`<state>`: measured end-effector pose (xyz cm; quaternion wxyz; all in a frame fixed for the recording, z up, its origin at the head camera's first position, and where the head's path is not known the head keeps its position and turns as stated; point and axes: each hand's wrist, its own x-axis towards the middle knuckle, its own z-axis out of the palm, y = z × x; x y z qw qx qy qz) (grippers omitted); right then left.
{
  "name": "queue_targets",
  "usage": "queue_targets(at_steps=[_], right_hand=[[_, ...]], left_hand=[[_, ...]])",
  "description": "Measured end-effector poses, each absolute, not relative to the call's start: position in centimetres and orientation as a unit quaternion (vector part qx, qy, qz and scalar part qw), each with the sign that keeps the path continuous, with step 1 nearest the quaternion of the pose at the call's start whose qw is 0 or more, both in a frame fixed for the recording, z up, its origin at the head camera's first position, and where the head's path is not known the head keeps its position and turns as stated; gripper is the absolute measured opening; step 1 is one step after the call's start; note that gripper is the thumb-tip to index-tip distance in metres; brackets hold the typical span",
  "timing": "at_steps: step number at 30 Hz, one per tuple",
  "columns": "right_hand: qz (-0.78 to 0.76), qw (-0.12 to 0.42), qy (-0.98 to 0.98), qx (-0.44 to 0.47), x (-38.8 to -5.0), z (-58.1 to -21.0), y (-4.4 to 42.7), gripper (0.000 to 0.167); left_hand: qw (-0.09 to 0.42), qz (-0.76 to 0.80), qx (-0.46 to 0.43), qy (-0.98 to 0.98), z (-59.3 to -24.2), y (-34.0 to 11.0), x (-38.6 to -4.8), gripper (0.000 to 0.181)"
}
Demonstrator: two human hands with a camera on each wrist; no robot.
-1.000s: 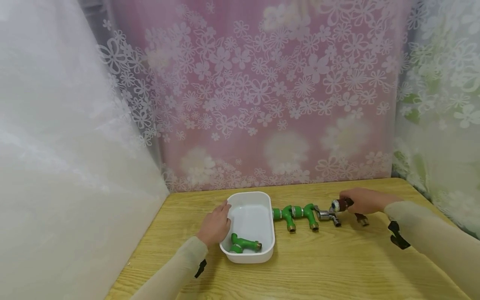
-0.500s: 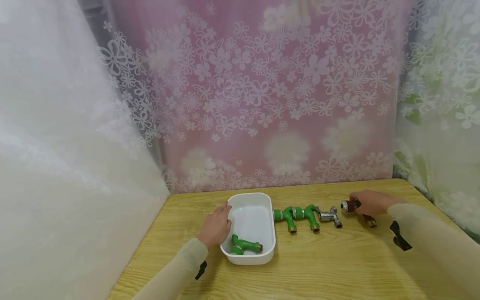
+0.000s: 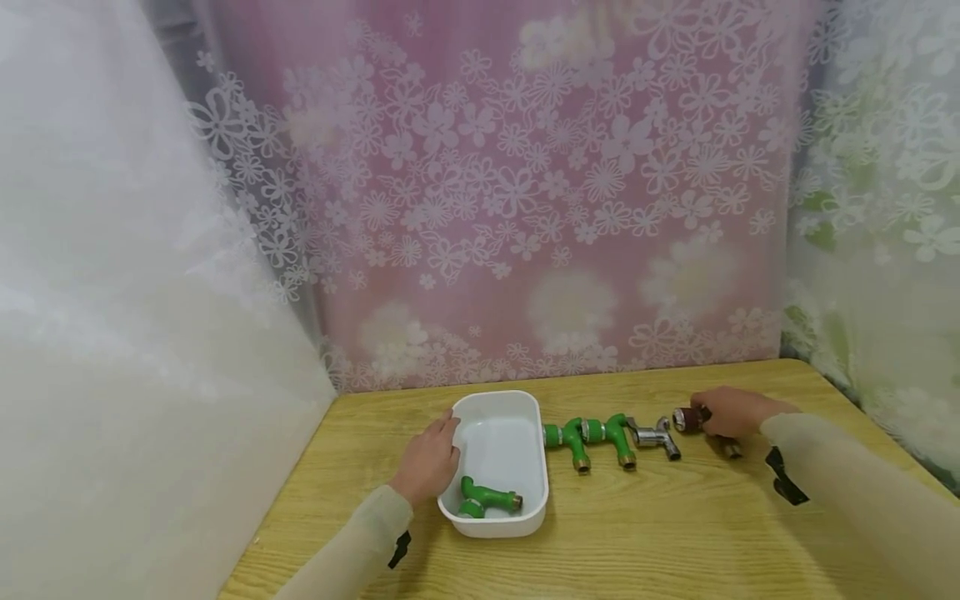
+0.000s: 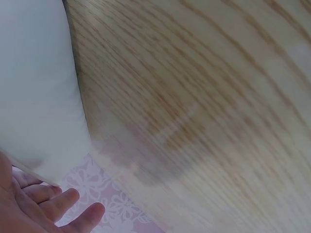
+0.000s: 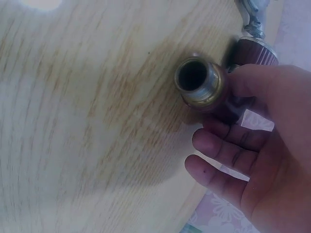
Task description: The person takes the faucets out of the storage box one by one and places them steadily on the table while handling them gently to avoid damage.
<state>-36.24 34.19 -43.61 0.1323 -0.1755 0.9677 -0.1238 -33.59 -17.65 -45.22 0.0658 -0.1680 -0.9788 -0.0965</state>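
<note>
At the left rim of a white tub (image 3: 501,527), my left hand (image 3: 427,458) holds the wall, fingers outside and thumb over the rim. Its fingertips (image 4: 73,195) show beside the wall in the left wrist view. A green tap (image 3: 491,497) lies in the near end of the tub. On the right, my right hand (image 3: 738,412) holds a dark red tap (image 3: 687,419) between thumb and fingers. The tap's threaded brass end (image 5: 197,82) faces the camera in the right wrist view. Just left of this tap lies a chrome tap (image 3: 656,437).
Two more green taps (image 3: 576,442) (image 3: 619,437) lie in a row between the tub and the chrome tap. All stand on a wood-grain table (image 3: 600,542). A pink flowered curtain (image 3: 555,208) hangs behind, with pale sheeting (image 3: 135,333) at the left.
My right hand first shifted right with the dark red tap, away from the chrome tap, then slightly back left and lower. My left hand stays at the tub's rim.
</note>
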Motion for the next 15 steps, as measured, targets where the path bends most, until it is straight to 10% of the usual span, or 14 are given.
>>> queue_targets(at_steps=[15], right_hand=[[-0.111, 0.108, 0.972, -0.175, -37.4, -45.4, 34.5, 0.035]], left_hand=[[0.064, -0.108, -0.16, -0.979, -45.0, -17.5, -33.4, 0.047]])
